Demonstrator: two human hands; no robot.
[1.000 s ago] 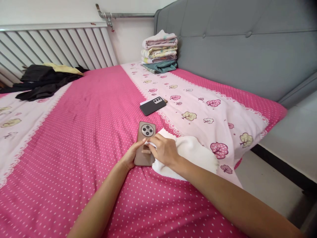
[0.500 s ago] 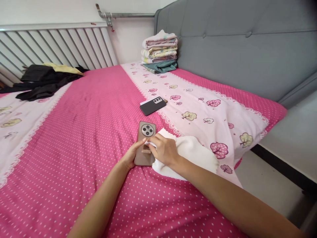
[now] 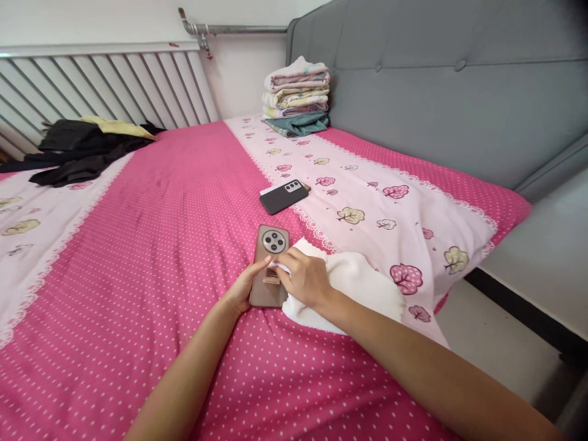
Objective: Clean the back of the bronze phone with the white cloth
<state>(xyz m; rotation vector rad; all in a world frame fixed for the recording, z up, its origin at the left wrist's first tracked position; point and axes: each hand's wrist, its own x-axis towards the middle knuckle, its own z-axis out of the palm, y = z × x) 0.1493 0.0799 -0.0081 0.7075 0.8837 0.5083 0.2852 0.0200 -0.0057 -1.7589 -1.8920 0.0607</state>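
Observation:
A brown smartphone [image 3: 266,295] lies back side up on the pink dotted bedding, its round camera ring at the far end. My left hand [image 3: 244,288] grips the phone's left edge, the thumb reaching over its back. Pinched in the fingers of my right hand [image 3: 303,275] is a corner of a white cloth [image 3: 362,282], pressed on the middle of the phone's back. The rest of the cloth spreads under and to the right of my right hand. Just below those fingers a small label with dark print shows on the phone, partly covered.
Beyond the phone lies a black smartphone [image 3: 283,196] with a pale flat item under it. Folded fabrics [image 3: 297,92] are stacked by the grey headboard [image 3: 413,92]. Dark clothes [image 3: 82,144] lie near the white radiator [image 3: 105,86]. The bed's edge drops to the floor at right.

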